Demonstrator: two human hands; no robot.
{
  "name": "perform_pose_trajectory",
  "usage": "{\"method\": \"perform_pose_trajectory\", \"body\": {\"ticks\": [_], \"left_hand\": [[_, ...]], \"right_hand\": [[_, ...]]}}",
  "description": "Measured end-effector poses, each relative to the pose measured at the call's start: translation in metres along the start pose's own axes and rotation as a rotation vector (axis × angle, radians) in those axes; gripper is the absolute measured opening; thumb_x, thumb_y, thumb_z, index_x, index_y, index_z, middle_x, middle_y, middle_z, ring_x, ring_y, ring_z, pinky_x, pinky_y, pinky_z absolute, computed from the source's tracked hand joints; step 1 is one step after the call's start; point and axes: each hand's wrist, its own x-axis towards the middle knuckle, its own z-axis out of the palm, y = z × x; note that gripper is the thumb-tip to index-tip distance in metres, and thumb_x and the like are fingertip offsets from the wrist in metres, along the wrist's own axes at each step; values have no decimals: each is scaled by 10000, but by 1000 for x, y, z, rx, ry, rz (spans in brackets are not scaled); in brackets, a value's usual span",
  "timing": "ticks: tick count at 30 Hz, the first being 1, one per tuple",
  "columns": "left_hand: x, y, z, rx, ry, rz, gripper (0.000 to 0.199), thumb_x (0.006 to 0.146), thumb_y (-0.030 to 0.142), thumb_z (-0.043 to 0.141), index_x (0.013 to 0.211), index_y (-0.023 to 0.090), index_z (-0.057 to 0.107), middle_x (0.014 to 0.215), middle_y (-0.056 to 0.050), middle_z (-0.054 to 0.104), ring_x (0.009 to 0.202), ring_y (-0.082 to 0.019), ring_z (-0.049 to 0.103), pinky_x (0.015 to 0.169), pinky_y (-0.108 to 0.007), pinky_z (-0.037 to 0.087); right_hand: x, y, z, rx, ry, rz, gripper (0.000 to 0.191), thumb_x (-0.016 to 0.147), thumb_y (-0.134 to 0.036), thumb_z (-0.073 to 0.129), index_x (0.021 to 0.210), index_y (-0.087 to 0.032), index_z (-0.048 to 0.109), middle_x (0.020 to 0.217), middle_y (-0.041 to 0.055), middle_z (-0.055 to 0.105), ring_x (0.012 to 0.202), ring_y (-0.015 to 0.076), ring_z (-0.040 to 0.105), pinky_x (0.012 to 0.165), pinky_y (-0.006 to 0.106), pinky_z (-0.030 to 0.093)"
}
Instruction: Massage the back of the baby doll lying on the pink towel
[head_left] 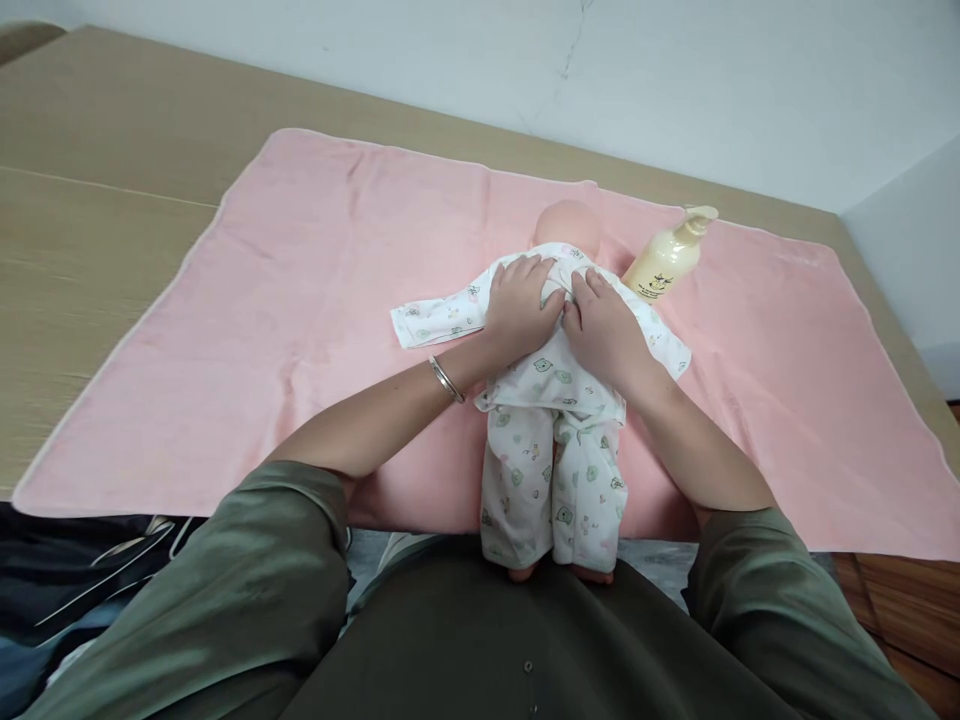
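Note:
A baby doll [568, 225] lies with its bald head away from me and its feet toward me; its face does not show. It wears a white patterned top [553, 380] and matching trousers [517, 480]. My left hand [523, 308] rests flat on the left of the doll's upper body, fingers stretched out. Beside it, my right hand [606, 325] lies on the right side, fingers extended and slightly bent, the two thumbs close together. Fabric bunches a little between the hands. The doll's sleeves spread out to both sides.
A pale yellow pump bottle [664, 262] stands just right of the doll's head. Under the doll is a pink blanket [360, 300] on a wooden table [90, 130]. A white wall [712, 90] runs behind. Dark bags or clothes [67, 570] are at lower left.

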Motion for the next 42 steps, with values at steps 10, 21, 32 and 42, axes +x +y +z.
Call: {"method": "perform_pose_trajectory", "body": {"ticks": [10,21,32,42], "left_hand": [[-2,1,2,21,6,0,495,917,288,405,1365,125,538,1481,-139,521,1419,-288,422,1260,-508,233],[-2,-1,3,12,20,4,479,924,293,405,1369,168,532,1488,-116,520,1427,-284,418,1256,-517,240],[-2,1,1,23,11,10,482,926,288,403,1373,156,528,1486,-122,521,1426,-285,419,1253,-513,249],[-21,13,2,82,49,109,457,974,272,328,1359,113,516,1495,-177,499,1437,-322,409,1228,-555,270]], "right_hand": [[20,20,10,5,33,36,603,957,-303,344,1493,-31,392,1589,191,354,1510,306,289,1261,514,229],[19,23,14,40,69,10,576,966,-355,329,1483,-118,426,1584,144,383,1501,300,310,1239,566,251],[18,21,13,23,63,6,566,970,-342,321,1478,-114,421,1581,153,385,1500,303,309,1238,565,256],[21,28,0,-39,-79,-82,646,946,-337,371,1503,-11,338,1606,222,300,1521,330,254,1252,539,232]]}}
